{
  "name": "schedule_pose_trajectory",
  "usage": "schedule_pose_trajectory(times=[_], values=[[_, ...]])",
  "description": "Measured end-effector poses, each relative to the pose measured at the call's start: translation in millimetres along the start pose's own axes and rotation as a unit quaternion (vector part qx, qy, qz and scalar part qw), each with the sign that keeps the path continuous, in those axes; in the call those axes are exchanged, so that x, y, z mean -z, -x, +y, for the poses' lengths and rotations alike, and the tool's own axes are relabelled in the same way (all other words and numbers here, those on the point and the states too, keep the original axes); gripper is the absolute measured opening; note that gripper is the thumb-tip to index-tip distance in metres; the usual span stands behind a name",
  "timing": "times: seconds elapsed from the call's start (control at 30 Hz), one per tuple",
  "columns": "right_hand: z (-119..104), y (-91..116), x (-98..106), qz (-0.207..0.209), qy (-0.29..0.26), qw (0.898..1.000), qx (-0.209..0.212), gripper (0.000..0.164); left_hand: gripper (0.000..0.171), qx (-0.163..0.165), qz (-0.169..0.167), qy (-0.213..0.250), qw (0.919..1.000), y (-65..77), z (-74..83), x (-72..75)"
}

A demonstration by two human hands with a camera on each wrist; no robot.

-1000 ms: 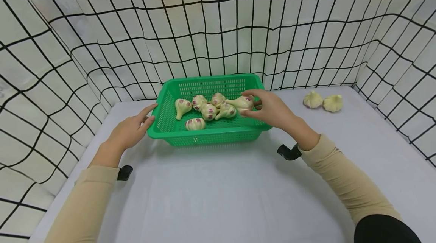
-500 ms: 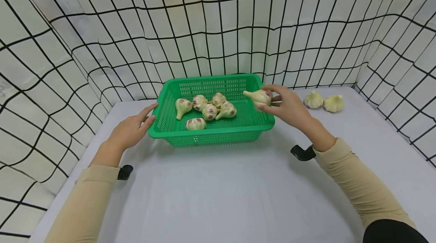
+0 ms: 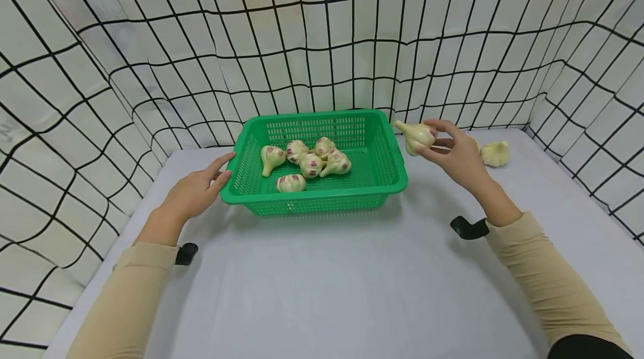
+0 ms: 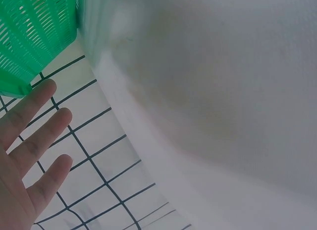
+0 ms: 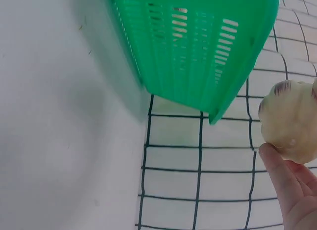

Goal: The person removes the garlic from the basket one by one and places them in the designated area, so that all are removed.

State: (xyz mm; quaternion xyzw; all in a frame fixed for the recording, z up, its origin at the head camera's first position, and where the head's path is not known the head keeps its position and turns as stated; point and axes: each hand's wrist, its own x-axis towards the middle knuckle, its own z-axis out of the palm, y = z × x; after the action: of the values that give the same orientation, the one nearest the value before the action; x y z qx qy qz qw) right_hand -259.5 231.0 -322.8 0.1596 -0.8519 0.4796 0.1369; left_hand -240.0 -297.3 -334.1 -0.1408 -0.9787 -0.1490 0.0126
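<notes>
My right hand (image 3: pixel 460 157) holds a garlic bulb (image 3: pixel 419 135) by its rounded side, raised just right of the basket, its stem pointing up and left. In the right wrist view the same bulb (image 5: pixel 290 122) shows at the right edge, gripped between fingertips. My left hand (image 3: pixel 193 191) touches the left rim of the green plastic basket (image 3: pixel 314 194). Its fingers (image 4: pixel 42 138) are straight and spread in the left wrist view. Several purple-streaked garlic bulbs (image 3: pixel 311 165) lie in the left and middle of the basket.
A pale garlic bulb (image 3: pixel 495 154) sits on the white table (image 3: pixel 322 280) at the back right, with another mostly hidden behind my right hand. White walls with black netting (image 3: pixel 342 40) enclose the table's back and sides.
My right hand has lifted the garlic bulb out of the basket and carried it right, past the right rim. The left hand has stayed at the left rim.
</notes>
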Motion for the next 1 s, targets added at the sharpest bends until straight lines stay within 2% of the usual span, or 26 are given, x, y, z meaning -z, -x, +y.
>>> schedule_pose_trajectory(times=[0.27, 0.5, 1.0], values=[[17.4, 6.9, 13.6, 0.052, -0.019, 0.998, -0.018, 0.060, 0.063, 0.000, -0.001, 0.000, 1.0000, 0.7, 0.2, -0.1], [33.9, 8.7, 30.4, 0.084, -0.042, 0.994, -0.050, 0.063, 0.064, 0.001, -0.002, 0.000, 1.0000, 0.5, 0.4, 0.1], [70.4, 20.0, 73.5, 0.179, -0.062, 0.975, -0.116, 0.060, 0.064, 0.000, 0.000, 0.001, 1.0000, 0.2, 0.6, 0.5]])
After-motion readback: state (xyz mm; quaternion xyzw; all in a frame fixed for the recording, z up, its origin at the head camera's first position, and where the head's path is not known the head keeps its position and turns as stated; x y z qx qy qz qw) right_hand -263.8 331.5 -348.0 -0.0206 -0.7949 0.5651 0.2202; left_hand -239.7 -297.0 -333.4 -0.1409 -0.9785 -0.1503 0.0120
